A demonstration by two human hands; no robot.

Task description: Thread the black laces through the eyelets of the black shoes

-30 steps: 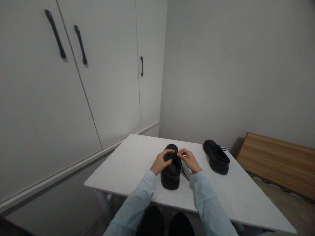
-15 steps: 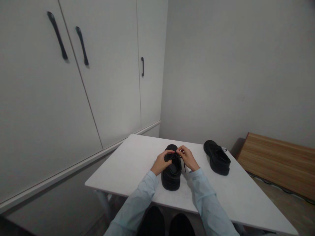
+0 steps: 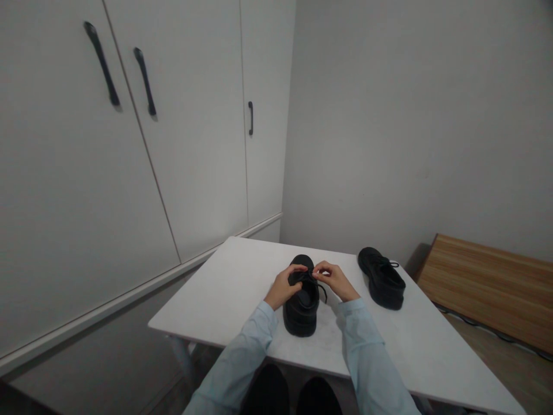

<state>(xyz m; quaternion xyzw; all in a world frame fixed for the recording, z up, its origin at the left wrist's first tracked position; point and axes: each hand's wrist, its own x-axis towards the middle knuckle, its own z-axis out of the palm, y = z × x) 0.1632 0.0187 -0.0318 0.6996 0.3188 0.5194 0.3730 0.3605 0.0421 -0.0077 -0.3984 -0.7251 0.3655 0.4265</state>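
A black lace-up shoe (image 3: pixel 300 320) stands on the white table (image 3: pixel 207 288), toe pointing away from me. My left hand (image 3: pixel 285 286) grips the left side of its upper near the lacing, thumb and forefinger apart over the opening. At the right of the lacing, my right hand (image 3: pixel 332 278) pinches a black shoelace (image 3: pixel 324 291) between thumb and fingertips. A loose length of that lace hangs down the shoe's right side. My fingers partly hide the lacing. The second black shoe (image 3: pixel 382 279), its lace looped on top, sits farther right.
White cabinet doors (image 3: pixel 190 144) with dark handles rise at the left, and a grey wall (image 3: pixel 410 127) stands behind the table. A wood-grain board (image 3: pixel 488 288) is off the table's right edge. My knees (image 3: pixel 317 397) show below the front edge.
My right hand has shifted slightly to the right, away from the lacing, and the lace beside it now bows outward. My left hand and both shoes stay in place.
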